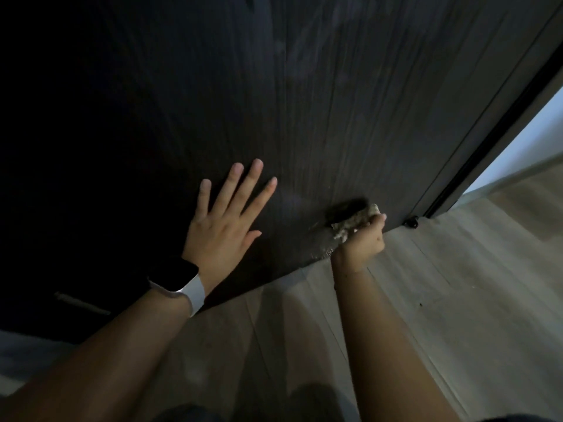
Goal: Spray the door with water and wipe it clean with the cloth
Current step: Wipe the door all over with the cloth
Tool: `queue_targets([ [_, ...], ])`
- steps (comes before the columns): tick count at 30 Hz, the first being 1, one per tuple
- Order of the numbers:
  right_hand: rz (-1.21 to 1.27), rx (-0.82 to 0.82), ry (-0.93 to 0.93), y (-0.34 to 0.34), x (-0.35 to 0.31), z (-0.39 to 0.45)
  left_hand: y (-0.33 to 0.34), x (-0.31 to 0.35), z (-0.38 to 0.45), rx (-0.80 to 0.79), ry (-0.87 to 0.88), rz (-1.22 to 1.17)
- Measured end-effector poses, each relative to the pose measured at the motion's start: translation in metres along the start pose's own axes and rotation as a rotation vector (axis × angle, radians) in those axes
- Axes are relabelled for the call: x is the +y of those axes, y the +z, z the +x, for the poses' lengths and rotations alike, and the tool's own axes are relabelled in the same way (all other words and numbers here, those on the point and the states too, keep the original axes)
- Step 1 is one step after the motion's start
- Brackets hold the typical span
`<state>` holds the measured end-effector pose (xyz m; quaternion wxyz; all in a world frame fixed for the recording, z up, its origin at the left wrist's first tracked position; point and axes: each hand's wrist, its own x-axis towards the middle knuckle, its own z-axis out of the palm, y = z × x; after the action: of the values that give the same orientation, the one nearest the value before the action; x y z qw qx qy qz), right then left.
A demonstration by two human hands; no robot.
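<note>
The left hand (pixel 224 229) lies flat against the door (pixel 304 117), fingers (pixel 254 178) spread wide and pointing up, palm pressed to the dark wood and holding nothing. A watch (pixel 176 274) with a dark face and a white strap sits on that wrist.

The right hand (pixel 364 243) is closed around the cloth (pixel 353 222), a pale, nubby wad bunched in its grip, and presses it onto the door close to the door's bottom edge. The cloth sits to the right of the left hand and lower down the door; a dark shadow lies on the wood just above it. Pale flecks show on the door's bottom edge, just left of the right wrist.

The door is dark brown with vertical grain, and faint lighter smears show higher up its face. At the door's lower right corner a small black stopper (pixel 411 222) sits at floor level. The floor (pixel 457 284) below the door is light wood planking. Right of the door's edge, a bright opening (pixel 530 141) shows.
</note>
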<state>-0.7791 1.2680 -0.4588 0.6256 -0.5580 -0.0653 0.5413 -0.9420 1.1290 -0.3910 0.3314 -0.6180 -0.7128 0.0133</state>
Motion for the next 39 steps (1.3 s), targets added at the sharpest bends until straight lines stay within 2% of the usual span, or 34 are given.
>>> queue_targets([
  [6, 0.217, -0.022, 0.145, 0.017, 0.033, 0.0, 0.008, 0.002, -0.001, 0.027, -0.001, 0.107],
  [9, 0.277, -0.042, 0.15, 0.021, 0.047, -0.01, 0.009, 0.002, -0.001, 0.033, 0.004, 0.123],
  [13, 0.134, -0.013, 0.128, 0.008, 0.1, -0.038, 0.008, 0.002, 0.0, 0.042, -0.002, 0.092],
  [16, 0.085, 0.029, 0.325, -0.011, 0.13, -0.052, 0.007, 0.001, -0.001, 0.033, 0.016, 0.115],
  [18, 0.088, 0.044, 0.386, -0.013, 0.133, -0.05, 0.006, 0.0, -0.002, 0.029, 0.018, 0.113],
  [20, 0.132, -0.004, 0.358, -0.009, 0.128, -0.048, 0.005, 0.0, -0.002, 0.02, 0.024, 0.127],
  [23, 0.203, -0.089, 0.162, 0.006, 0.105, -0.053, 0.005, 0.001, -0.001, 0.013, 0.029, 0.142],
  [25, 0.184, -0.048, -0.011, 0.021, 0.092, -0.05, 0.005, 0.002, -0.001, 0.018, 0.023, 0.142],
  [27, 0.124, 0.007, -0.109, 0.028, 0.09, -0.04, 0.005, 0.001, -0.002, 0.018, 0.02, 0.132],
  [28, 0.123, 0.038, -0.073, 0.027, 0.091, -0.032, 0.004, 0.0, -0.002, 0.014, 0.02, 0.126],
  [32, 0.261, 0.093, 0.279, 0.006, 0.097, -0.011, 0.001, -0.002, -0.003, 0.005, 0.034, 0.123],
  [35, 0.295, 0.035, 0.136, 0.01, 0.108, -0.013, 0.0, -0.001, -0.001, -0.009, 0.027, 0.108],
  [39, 0.147, 0.029, -0.091, 0.035, 0.066, -0.04, 0.002, 0.001, -0.001, 0.008, 0.012, 0.123],
])
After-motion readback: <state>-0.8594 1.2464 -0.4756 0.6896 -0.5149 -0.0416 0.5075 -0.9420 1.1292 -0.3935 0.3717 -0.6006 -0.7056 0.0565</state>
